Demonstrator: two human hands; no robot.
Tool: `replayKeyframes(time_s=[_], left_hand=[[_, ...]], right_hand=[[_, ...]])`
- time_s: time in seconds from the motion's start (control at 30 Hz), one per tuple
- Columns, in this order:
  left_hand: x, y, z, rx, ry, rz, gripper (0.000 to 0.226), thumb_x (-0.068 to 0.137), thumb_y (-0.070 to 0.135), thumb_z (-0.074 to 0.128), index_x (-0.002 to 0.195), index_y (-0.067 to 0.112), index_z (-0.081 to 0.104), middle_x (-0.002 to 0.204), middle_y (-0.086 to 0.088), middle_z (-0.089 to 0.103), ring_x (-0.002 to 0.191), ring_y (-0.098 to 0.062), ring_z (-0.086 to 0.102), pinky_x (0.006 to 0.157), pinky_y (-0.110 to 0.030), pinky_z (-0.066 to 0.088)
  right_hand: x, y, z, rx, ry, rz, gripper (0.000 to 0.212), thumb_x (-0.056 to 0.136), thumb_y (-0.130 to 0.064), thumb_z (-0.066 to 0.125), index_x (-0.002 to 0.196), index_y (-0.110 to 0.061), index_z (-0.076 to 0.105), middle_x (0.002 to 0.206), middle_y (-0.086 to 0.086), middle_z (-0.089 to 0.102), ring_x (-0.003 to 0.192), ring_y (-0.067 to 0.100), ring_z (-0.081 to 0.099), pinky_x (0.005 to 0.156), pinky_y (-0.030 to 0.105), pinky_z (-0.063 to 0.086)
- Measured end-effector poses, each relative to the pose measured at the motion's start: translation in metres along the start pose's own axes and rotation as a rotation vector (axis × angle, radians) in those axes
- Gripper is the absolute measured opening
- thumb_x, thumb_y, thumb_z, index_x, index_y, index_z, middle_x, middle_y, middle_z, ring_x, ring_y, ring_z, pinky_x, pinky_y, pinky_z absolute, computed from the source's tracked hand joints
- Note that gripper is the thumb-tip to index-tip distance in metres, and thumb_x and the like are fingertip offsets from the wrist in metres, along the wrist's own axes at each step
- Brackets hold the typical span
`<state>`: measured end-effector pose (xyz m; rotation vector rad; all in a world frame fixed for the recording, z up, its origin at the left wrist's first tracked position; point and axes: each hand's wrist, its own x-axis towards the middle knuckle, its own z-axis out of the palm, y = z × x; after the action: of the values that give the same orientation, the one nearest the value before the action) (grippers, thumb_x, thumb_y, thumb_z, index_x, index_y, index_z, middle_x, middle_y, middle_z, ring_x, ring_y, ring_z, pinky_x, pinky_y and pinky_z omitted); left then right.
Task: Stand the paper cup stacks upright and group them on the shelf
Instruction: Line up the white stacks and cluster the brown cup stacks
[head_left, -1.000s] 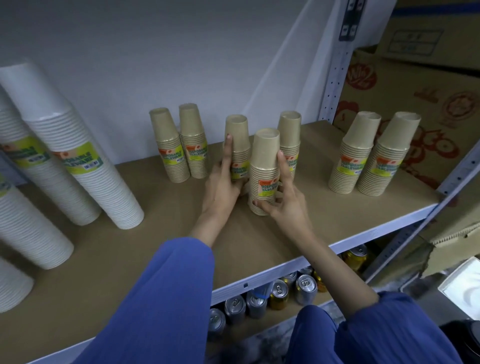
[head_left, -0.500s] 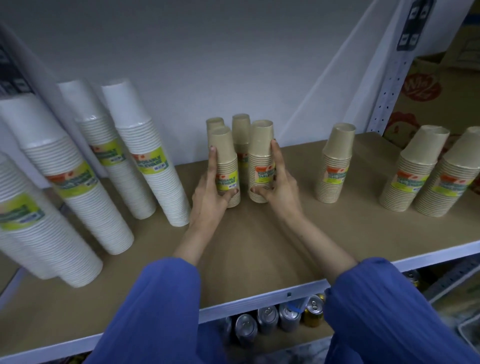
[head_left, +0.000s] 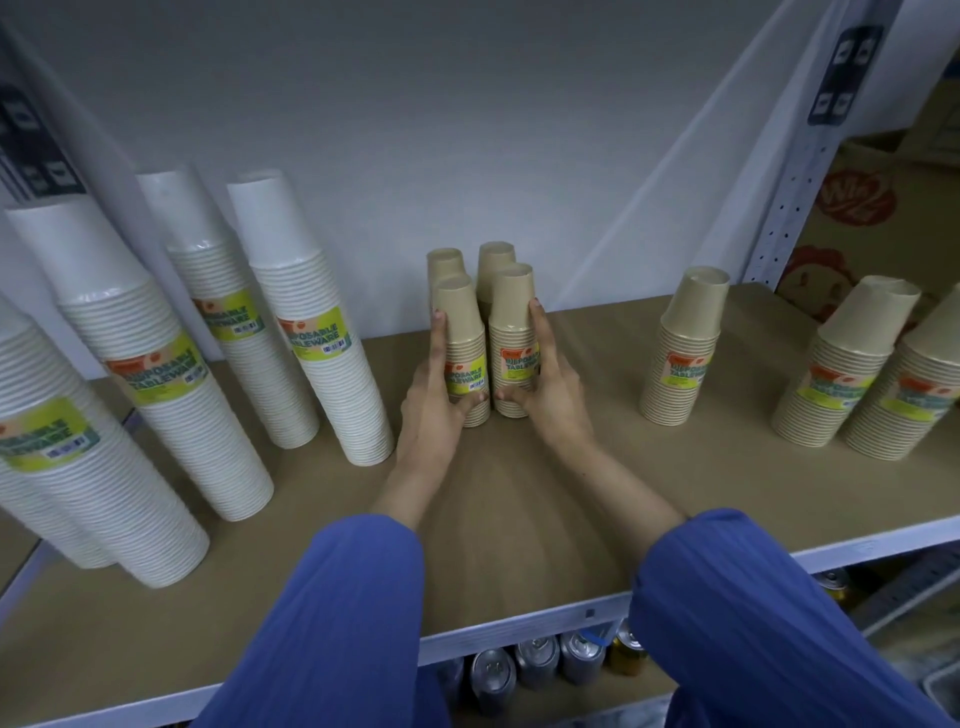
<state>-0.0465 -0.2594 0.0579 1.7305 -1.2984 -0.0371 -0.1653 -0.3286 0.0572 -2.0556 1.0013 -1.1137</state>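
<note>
Brown shelf board (head_left: 519, 509), frame centre: four tan paper cup stacks (head_left: 496, 265) stand upright together. Left hand (head_left: 431, 415) grips the front-left stack (head_left: 462, 332), right hand (head_left: 551, 405) the front-right stack (head_left: 511, 322).

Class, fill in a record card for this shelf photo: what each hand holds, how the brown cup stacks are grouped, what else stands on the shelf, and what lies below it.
Left hand: left hand grips the front left brown stack
Right hand: right hand grips the front right brown stack
Cluster: both stand upright, side by side, before two back brown stacks
Ungrouped: lone brown stack to the right; brown pair farther right
Left side: tall white cup stacks on the shelf
Below: drink cans
</note>
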Motion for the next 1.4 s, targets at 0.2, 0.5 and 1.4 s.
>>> replayKeyframes(time_s=[0.2,0.5,1.4], left_hand=[[-0.005,-0.004,0.006,0.039,0.025,0.029,0.104,0.077,0.012,0.069,0.130,0.046,-0.013,0.132,-0.017,0.049,0.115,-0.033,0.054,0.091,-0.042,0.045],[-0.014,-0.009,0.006,0.078,-0.052,0.037,0.101,0.077,0.014,0.069,0.130,0.041,-0.013,0.141,-0.016,0.042,0.117,-0.035,0.052,0.090,-0.043,0.045],[-0.022,-0.008,0.008,0.041,-0.075,-0.054,0.103,0.079,0.014,0.068,0.134,0.040,-0.015,0.144,-0.017,0.036,0.123,-0.035,0.047,0.098,-0.046,0.041]], right_hand=[[-0.004,0.006,0.005,0.009,-0.011,-0.004,0.106,0.072,-0.010,0.073,0.136,-0.049,-0.003,0.134,0.014,0.047,0.116,0.030,0.053,0.096,0.041,0.043],[-0.010,0.017,0.005,-0.057,-0.065,-0.102,0.103,0.077,-0.004,0.061,0.127,-0.053,-0.015,0.150,0.005,0.031,0.121,0.031,0.050,0.096,0.042,0.044],[-0.010,0.013,0.004,-0.069,-0.073,0.061,0.102,0.079,-0.013,0.067,0.140,-0.036,-0.012,0.142,0.019,0.036,0.119,0.038,0.048,0.095,0.046,0.042]])
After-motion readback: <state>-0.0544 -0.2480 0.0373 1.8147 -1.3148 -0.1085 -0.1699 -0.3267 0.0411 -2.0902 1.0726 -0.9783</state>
